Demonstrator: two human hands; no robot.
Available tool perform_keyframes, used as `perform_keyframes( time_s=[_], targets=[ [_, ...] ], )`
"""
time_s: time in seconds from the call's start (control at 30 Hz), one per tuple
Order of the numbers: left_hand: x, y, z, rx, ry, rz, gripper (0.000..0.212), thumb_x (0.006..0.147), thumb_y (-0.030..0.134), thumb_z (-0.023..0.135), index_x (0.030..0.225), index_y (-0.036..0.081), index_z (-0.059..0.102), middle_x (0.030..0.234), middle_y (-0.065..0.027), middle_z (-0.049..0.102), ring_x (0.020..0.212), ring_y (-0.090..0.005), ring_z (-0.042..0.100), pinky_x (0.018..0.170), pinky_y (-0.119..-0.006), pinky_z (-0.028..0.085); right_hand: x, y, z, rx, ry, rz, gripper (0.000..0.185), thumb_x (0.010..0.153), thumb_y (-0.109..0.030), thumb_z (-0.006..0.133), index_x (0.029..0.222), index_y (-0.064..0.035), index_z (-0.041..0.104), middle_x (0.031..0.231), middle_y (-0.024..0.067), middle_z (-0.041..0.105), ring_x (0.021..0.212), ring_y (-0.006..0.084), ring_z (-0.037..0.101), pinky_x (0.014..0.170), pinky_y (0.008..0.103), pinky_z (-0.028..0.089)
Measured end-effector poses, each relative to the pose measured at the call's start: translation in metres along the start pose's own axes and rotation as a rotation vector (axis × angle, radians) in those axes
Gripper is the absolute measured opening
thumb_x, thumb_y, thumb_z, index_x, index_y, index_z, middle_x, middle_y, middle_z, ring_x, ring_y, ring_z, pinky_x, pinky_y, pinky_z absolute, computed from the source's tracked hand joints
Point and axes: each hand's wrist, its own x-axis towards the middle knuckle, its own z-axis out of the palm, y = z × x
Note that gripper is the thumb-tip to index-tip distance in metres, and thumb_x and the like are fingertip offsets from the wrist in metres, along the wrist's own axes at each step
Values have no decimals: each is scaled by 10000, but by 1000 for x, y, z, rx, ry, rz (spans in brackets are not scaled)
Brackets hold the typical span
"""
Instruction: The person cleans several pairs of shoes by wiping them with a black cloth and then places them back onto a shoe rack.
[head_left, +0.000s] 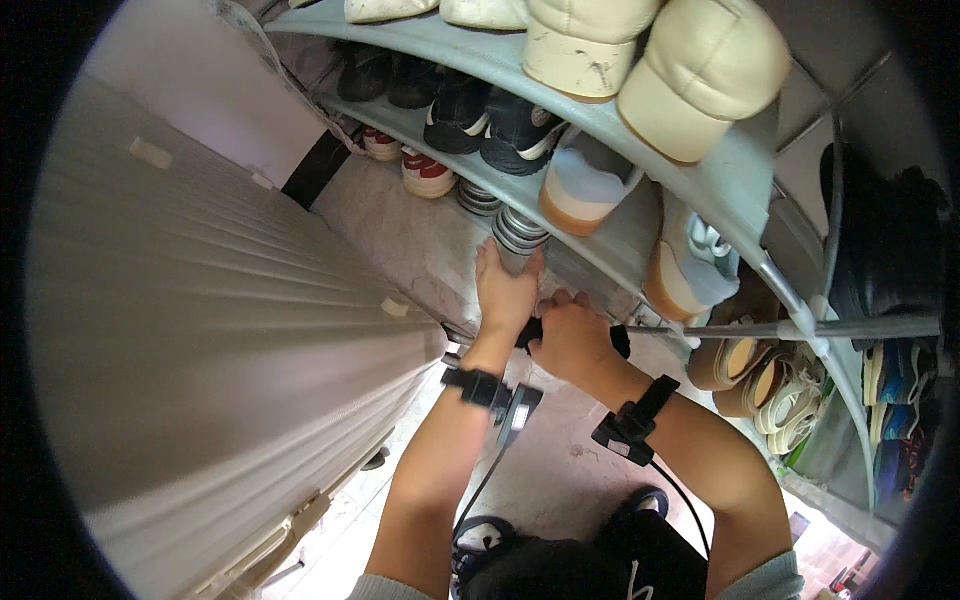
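Note:
My left hand (508, 289) reaches under the shoe rack with thumb and fingers apart, at the near end of a stack of silvery rings (519, 229); whether it grips the stack is unclear. A second ringed stack (478, 198) sits just beyond. Beside it, my right hand (574, 334) is curled over a black object (620, 341) that shows at both sides of the fist; its kind is hidden. Both wrists wear black straps with small cabled boxes.
The rack's pale shelf (480, 56) holds cream shoes (589, 49); black sneakers (517, 135) stand on the one below. Red-and-white shoes (426, 174) are lower. A metal rail (727, 331) crosses at right, near brown shoes (724, 364). Pleated fabric (247, 300) hangs at left.

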Motion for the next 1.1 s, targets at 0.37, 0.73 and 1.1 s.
perform_keyframes(
  time_s=[0.37,0.73,1.1],
  targets=[
    [-172,121,-121,-395,-272,113,605,869,240,575,1331,-18,283,1292,-174,428,1163,-222,446,975,-307,347,-116,-16,-103,374,111,-298,235,749,-207,565,851,4,594,765,174,614,792,363,576,776,455,467],
    [-309,348,-292,191,-2,570,231,711,83,701,902,14,590,1024,-166,557,926,-298,566,772,-348,453,-300,-124,-376,751,37,-512,355,686,-37,629,1030,36,577,853,196,613,783,298,619,701,327,469],
    [-342,503,-517,-239,368,115,278,768,119,684,949,17,500,630,-39,526,550,-112,473,496,-249,391,-327,-317,-489,975,-65,-227,419,833,-382,608,880,32,641,716,55,635,677,107,567,614,289,453]
  ],
)
